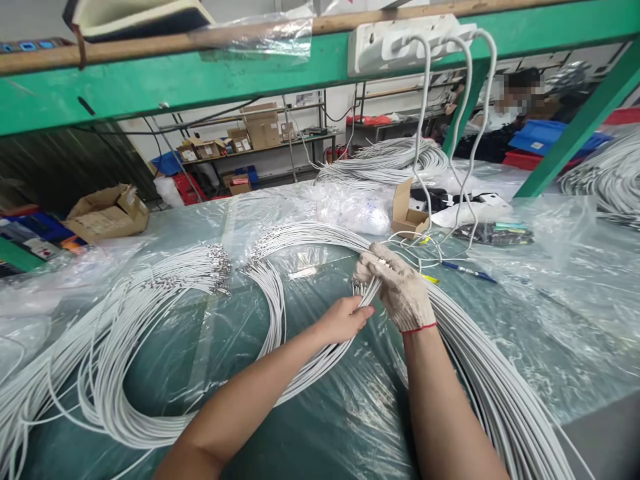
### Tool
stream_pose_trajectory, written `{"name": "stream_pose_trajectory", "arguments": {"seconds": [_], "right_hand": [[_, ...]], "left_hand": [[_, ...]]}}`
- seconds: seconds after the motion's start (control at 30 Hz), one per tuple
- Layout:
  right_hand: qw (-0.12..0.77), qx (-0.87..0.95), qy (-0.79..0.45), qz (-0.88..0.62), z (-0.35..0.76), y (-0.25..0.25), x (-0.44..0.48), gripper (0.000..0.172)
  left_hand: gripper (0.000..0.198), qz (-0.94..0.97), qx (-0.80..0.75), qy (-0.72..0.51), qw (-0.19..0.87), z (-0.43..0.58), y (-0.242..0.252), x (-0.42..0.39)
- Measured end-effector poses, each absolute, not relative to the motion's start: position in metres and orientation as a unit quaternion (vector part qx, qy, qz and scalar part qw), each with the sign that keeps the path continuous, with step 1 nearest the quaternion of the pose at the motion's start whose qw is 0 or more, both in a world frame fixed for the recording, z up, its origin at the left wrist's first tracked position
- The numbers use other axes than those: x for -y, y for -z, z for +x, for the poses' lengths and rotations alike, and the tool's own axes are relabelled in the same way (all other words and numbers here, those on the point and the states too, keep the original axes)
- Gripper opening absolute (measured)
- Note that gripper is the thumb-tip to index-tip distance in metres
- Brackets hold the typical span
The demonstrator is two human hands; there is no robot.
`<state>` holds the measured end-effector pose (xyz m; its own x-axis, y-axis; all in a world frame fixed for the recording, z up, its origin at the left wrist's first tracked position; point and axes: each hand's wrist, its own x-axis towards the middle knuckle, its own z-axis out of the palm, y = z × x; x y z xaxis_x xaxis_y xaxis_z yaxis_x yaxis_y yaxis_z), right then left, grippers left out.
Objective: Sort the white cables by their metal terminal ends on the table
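My right hand [395, 283], in a knitted white glove, is closed round a thick bundle of thin white cables [480, 373] that sweeps from the table's middle toward the lower right. My bare left hand [345, 319] pinches a few cable ends just under the glove, at the bundle's metal-tipped ends [361, 288]. A second sheaf of white cables [150, 293] fans across the left of the table, its metal connectors [220, 263] pointing right. Both lie on clear plastic sheeting over a green table [320, 427].
A small open cardboard box [407, 217], a blue pen [467, 271] and bagged parts [357, 213] lie behind my hands. More cable coils [390, 160] sit further back. A white power strip [405, 43] hangs on the green frame overhead. A person [505, 113] sits at the far right.
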<state>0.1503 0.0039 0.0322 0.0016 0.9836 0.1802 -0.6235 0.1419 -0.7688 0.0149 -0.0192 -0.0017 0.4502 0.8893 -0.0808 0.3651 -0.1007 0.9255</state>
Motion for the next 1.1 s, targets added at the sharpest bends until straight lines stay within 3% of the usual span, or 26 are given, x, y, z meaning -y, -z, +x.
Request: {"name": "stream_pose_trajectory", "arguments": {"seconds": [0.17,0.3,0.4,0.47,0.53,0.7,0.87,1.0,1.1], "right_hand": [[0.711,0.346,-0.556,-0.255,0.152,-0.027,-0.013,0.042],[0.712,0.354,-0.561,-0.232,0.158,-0.025,-0.025,0.035],[0.688,0.360,-0.590,-0.220,0.162,-0.022,-0.030,0.043],[0.684,0.358,-0.595,-0.223,0.163,-0.018,-0.033,0.045],[0.689,0.350,-0.590,-0.235,0.164,-0.013,-0.037,0.044],[0.686,0.337,-0.597,-0.244,0.168,-0.003,-0.044,0.045],[0.669,0.348,-0.610,-0.242,0.172,-0.001,-0.046,0.048],[0.670,0.348,-0.609,-0.244,0.175,-0.001,-0.047,0.052],[0.660,0.358,-0.618,-0.233,0.176,0.000,-0.047,0.054]], "left_hand": [[0.031,0.707,-0.467,-0.323,0.421,0.001,-0.006,0.015],[0.035,0.679,-0.572,-0.407,0.214,-0.045,-0.027,0.002],[0.036,0.616,-0.733,-0.288,0.015,-0.088,-0.036,-0.010],[0.036,0.586,-0.796,-0.150,-0.019,-0.108,-0.036,-0.016],[0.036,0.578,-0.812,-0.083,-0.012,-0.117,-0.032,-0.017],[0.039,0.656,-0.748,-0.100,0.009,-0.084,-0.022,0.005],[0.049,0.768,-0.601,-0.091,0.204,-0.026,0.000,0.044],[0.019,0.758,-0.611,-0.071,0.217,-0.003,0.017,0.052],[0.024,0.726,-0.623,-0.101,0.273,-0.001,0.017,0.046]]}}
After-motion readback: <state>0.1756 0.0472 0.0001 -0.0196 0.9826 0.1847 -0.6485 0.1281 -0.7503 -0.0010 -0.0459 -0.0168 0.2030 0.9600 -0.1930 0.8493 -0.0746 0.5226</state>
